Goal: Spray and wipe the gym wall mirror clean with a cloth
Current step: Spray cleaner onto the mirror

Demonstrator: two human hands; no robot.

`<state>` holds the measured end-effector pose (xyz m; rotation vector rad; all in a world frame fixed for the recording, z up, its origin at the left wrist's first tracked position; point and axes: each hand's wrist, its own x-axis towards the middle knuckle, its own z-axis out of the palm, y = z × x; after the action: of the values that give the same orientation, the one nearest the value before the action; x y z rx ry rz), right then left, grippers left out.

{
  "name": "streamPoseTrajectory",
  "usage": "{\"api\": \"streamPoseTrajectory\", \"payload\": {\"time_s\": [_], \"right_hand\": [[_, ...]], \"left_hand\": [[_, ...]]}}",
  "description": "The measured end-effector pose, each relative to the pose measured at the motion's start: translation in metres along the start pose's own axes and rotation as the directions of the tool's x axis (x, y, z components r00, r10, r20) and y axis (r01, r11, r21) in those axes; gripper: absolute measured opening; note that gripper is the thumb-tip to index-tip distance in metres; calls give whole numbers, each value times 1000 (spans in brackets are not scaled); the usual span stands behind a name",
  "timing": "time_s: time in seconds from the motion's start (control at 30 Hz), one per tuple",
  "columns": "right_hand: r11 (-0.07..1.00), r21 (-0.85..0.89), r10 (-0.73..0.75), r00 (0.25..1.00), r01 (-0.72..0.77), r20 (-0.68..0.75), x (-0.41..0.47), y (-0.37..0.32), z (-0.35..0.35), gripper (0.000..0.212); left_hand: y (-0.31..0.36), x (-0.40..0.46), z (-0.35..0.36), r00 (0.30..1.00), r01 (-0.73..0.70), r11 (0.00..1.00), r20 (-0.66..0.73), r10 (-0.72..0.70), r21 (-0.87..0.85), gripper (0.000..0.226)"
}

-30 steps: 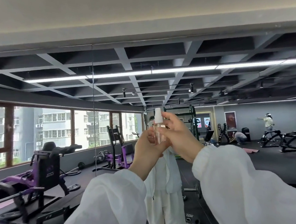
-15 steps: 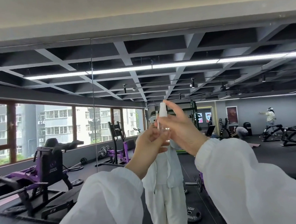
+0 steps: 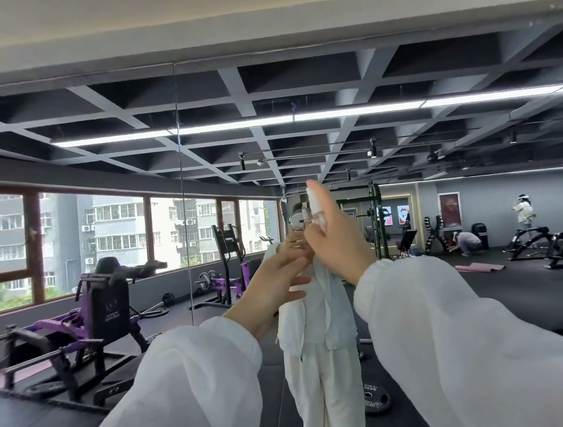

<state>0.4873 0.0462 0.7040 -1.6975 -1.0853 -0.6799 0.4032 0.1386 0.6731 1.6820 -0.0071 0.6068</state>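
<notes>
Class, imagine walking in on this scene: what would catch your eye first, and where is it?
At the centre, the right hand grips a small clear spray bottle raised toward the wall mirror. The left hand hangs open just below it. Purple gym machines stand reflected at left under the windows.

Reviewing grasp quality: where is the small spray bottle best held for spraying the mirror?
Grip the spray bottle round its clear, slim body from behind, as the right hand does, forefinger on the white top. It stands upright facing the mirror.

The spray bottle is before the mirror, above the left hand.
</notes>
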Motion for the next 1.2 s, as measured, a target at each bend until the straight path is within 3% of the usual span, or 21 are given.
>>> {"api": "streamPoseTrajectory", "payload": {"time_s": [0.27, 0.47, 0.77, 0.87, 1.0, 1.2], "right_hand": [[975, -213, -65, 998, 64, 5, 12, -6, -5, 72], [939, -342, -13, 990, -37, -142, 50, 1, -23, 69], [856, -516, -42, 993, -22, -111, 62, 52, -33, 64], [847, -531, -16, 996, -33, -88, 73, 74, -41, 73], [852, -521, -100, 993, 52, -64, 95, 114, -59, 70], [871, -465, -215, 974, 159, -71, 134, 186, -110, 57]], "left_hand": [[1, -3, -25, 972, -32, 991, -225, 61, 130, 12], [1, -6, -45, 953, -53, 974, -279, 115, 219, 14], [-11, 19, -38, 938, -35, 927, -309, 160, 374, 16], [-16, 38, -20, 926, -36, 852, -304, 226, 522, 16], [-18, 72, 15, 904, -15, 743, -308, 296, 669, 23], [-21, 123, 87, 818, 67, 450, -307, 487, 890, 31]]}}
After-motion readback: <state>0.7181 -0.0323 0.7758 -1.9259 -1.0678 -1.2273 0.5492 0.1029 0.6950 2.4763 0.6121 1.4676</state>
